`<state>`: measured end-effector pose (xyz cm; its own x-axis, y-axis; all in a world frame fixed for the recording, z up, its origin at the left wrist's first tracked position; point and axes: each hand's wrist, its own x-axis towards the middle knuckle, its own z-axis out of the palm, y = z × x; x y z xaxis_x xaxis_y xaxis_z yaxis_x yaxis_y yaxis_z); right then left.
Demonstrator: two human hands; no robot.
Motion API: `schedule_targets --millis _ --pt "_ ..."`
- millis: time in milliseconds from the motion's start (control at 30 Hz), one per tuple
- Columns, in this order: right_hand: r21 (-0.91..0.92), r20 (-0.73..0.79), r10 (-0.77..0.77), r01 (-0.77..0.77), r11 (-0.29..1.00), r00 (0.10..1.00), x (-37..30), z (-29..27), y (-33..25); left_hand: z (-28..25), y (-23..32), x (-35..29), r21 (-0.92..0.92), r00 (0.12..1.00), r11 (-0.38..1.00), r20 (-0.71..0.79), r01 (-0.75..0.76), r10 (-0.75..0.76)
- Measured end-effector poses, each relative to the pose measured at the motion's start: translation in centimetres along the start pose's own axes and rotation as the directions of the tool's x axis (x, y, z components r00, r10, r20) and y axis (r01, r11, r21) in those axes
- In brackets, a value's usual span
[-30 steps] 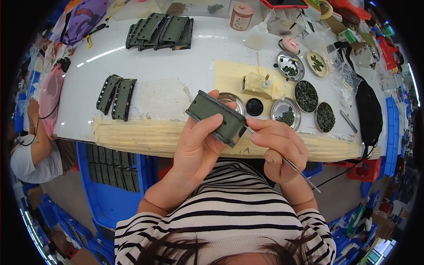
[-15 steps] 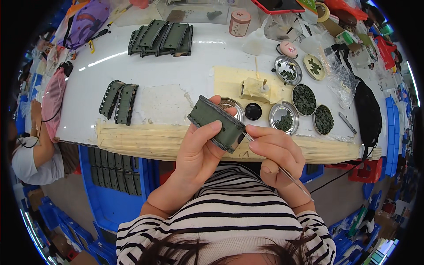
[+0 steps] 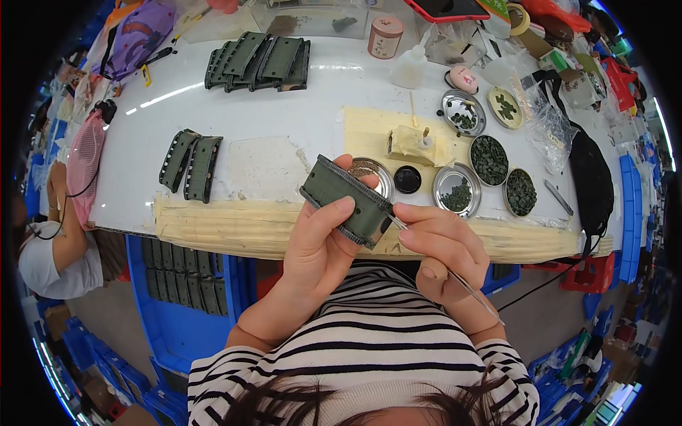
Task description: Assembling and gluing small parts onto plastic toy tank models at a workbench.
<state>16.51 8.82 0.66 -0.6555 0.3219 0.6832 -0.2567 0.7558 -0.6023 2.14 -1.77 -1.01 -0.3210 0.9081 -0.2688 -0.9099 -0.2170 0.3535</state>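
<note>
My left hand (image 3: 316, 241) grips a dark green curved panel (image 3: 332, 190) with ridged long edges and a small hole, thumb pressed on its face. My right hand (image 3: 447, 248) is closed around slim metal tweezers (image 3: 470, 290); their working end meets the panel's right end, and the tips are partly hidden there. Just beyond the panel stand a metal dish of brown bits (image 3: 380, 170), a small black round pot (image 3: 407, 179) and a metal dish of small dark green pieces (image 3: 456, 192).
Two similar panels (image 3: 202, 167) lie at left, and a stack of them (image 3: 259, 60) farther back. Bowls of green pieces (image 3: 489, 160) stand at right near a grey cutter (image 3: 559, 197). A blue crate (image 3: 167, 330) holds more panels below the table edge. Another person's arm (image 3: 67, 227) shows at far left.
The panel has shifted very slightly down and left in my left hand. My right hand has barely moved with the tweezers, which stay at the panel's end.
</note>
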Motion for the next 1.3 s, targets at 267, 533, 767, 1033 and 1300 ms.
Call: schedule_targets --millis 267,533,767,1033,1300 --pt "0.020 -0.018 -0.019 0.019 1.000 1.000 -0.1 0.4 0.2 -0.3 0.0 -0.2 -0.012 1.000 1.000 0.017 -0.015 0.015" --pt "0.315 -0.201 0.156 -0.087 0.945 0.967 -0.8 1.1 1.5 -0.7 1.4 -0.2 0.126 0.989 0.982 -0.033 -0.140 0.145" --pt "-0.092 0.072 0.306 -0.299 0.950 0.949 0.2 1.2 3.2 -2.3 3.3 -0.3 0.320 0.937 0.898 -0.076 -0.300 0.340" --pt "-0.154 0.180 0.311 -0.285 0.946 0.933 0.6 1.6 3.3 -2.9 3.3 -0.7 0.307 0.950 0.921 -0.123 -0.238 0.287" --pt "-0.194 0.221 0.321 -0.281 0.940 0.921 0.9 1.7 3.1 -1.7 3.3 -0.8 0.435 0.918 0.838 -0.061 -0.330 0.393"
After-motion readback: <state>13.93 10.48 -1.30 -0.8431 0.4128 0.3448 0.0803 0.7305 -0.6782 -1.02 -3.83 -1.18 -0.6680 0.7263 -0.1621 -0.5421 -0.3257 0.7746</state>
